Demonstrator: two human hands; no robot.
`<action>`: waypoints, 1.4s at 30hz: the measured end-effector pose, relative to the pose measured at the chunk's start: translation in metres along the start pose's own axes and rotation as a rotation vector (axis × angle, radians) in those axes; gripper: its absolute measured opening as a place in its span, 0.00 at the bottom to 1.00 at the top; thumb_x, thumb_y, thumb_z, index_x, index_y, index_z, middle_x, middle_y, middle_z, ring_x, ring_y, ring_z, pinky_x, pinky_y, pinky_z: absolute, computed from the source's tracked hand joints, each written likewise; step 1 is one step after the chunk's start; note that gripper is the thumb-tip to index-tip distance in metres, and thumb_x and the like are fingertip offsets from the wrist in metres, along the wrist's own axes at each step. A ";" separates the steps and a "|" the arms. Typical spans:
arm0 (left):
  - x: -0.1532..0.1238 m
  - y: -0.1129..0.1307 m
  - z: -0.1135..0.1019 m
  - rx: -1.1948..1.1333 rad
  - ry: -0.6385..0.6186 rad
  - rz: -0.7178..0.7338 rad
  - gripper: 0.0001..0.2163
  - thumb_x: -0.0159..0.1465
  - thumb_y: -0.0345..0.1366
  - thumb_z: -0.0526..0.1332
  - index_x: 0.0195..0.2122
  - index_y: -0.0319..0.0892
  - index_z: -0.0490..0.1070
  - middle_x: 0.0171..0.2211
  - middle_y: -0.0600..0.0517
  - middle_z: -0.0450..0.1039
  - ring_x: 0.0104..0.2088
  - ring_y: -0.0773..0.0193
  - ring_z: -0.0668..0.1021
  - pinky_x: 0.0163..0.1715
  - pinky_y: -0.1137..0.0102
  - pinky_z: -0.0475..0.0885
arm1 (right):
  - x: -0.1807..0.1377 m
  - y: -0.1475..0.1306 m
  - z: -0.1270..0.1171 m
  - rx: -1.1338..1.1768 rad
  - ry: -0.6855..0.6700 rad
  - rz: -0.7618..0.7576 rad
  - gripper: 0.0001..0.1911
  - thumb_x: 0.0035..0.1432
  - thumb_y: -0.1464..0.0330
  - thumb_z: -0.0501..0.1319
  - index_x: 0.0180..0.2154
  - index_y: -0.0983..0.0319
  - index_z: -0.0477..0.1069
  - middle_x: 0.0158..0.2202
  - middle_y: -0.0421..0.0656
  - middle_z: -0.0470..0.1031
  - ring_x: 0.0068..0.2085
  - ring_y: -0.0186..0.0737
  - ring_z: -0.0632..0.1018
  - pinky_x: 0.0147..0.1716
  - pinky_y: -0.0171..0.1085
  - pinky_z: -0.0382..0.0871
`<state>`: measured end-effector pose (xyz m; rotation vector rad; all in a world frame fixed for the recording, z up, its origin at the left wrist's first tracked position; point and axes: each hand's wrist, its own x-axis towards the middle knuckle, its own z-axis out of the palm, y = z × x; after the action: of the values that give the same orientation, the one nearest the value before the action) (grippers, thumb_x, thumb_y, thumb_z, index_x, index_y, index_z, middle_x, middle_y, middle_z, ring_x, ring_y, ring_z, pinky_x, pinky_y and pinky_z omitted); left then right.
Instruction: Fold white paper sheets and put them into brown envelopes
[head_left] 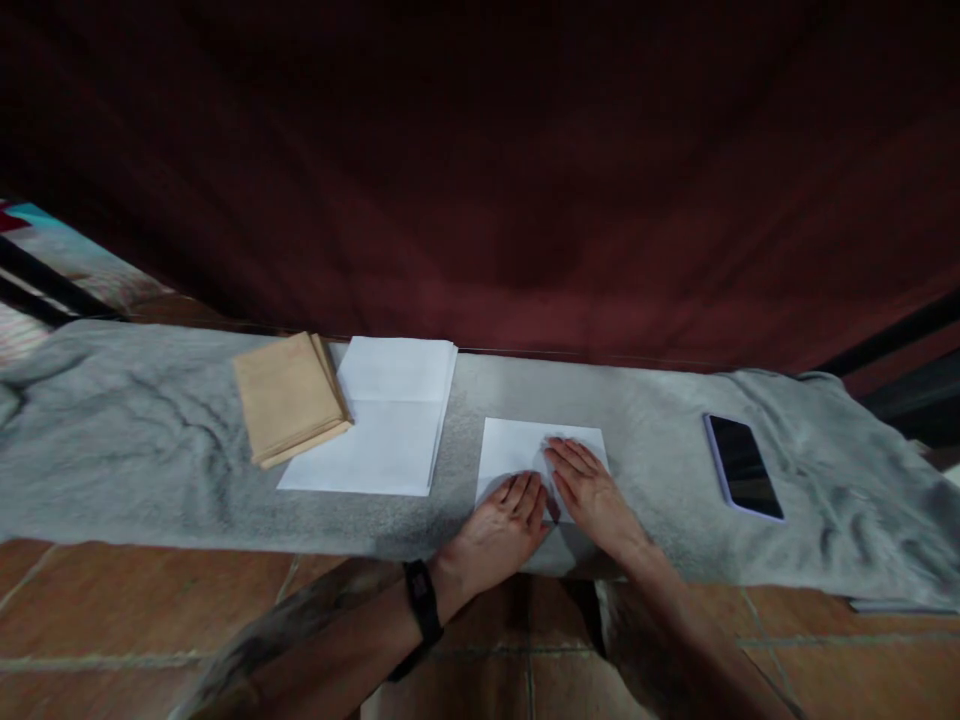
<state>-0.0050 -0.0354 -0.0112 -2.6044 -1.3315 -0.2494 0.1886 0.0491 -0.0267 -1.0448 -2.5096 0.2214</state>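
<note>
A folded white sheet of paper (pixel 517 450) lies on the grey cloth (pixel 150 470) in front of me. My left hand (pixel 499 530) rests flat on its near left corner, fingers stretched out. My right hand (pixel 589 490) lies flat on the sheet's right part, fingers extended and pointing up-left. Both hands press down on the paper side by side. A dark band (pixel 421 605) sits on my left wrist.
A stack of white sheets (pixel 390 420) lies to the left, with a pile of tan envelopes (pixel 289 398) overlapping its left edge. A dark phone (pixel 742 467) rests on the cloth at right. A dark red curtain (pixel 525 180) hangs behind. Brown tiles (pixel 150 620) show below.
</note>
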 end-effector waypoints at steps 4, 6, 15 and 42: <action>0.003 -0.002 -0.010 0.001 -0.033 0.041 0.17 0.72 0.34 0.54 0.57 0.30 0.70 0.59 0.33 0.73 0.60 0.50 0.75 0.60 0.58 0.66 | -0.006 -0.009 -0.007 -0.037 -0.053 -0.053 0.22 0.69 0.73 0.51 0.60 0.62 0.72 0.63 0.50 0.71 0.64 0.47 0.72 0.65 0.53 0.67; 0.004 -0.004 -0.013 -0.019 -0.043 0.047 0.16 0.70 0.30 0.55 0.56 0.29 0.70 0.58 0.33 0.73 0.60 0.51 0.75 0.60 0.59 0.67 | -0.010 -0.013 -0.010 -0.045 -0.083 -0.073 0.23 0.68 0.75 0.51 0.61 0.63 0.71 0.62 0.50 0.72 0.62 0.47 0.73 0.63 0.51 0.69; 0.015 -0.018 -0.015 -0.277 -0.104 -0.124 0.12 0.69 0.29 0.56 0.52 0.37 0.71 0.52 0.42 0.77 0.53 0.55 0.78 0.54 0.61 0.73 | -0.017 -0.020 -0.016 -0.035 -0.113 -0.083 0.25 0.65 0.78 0.53 0.62 0.63 0.69 0.61 0.51 0.73 0.60 0.46 0.75 0.61 0.49 0.71; 0.035 -0.031 0.022 -0.134 0.075 -0.253 0.23 0.74 0.40 0.50 0.68 0.40 0.60 0.70 0.42 0.60 0.70 0.52 0.61 0.67 0.50 0.61 | -0.026 -0.015 0.004 -0.131 0.065 0.118 0.29 0.71 0.63 0.53 0.69 0.66 0.58 0.69 0.55 0.62 0.69 0.52 0.63 0.66 0.55 0.62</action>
<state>-0.0084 0.0157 -0.0210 -2.4978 -1.6704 -0.4868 0.1941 0.0201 -0.0344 -1.2333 -2.4337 0.0566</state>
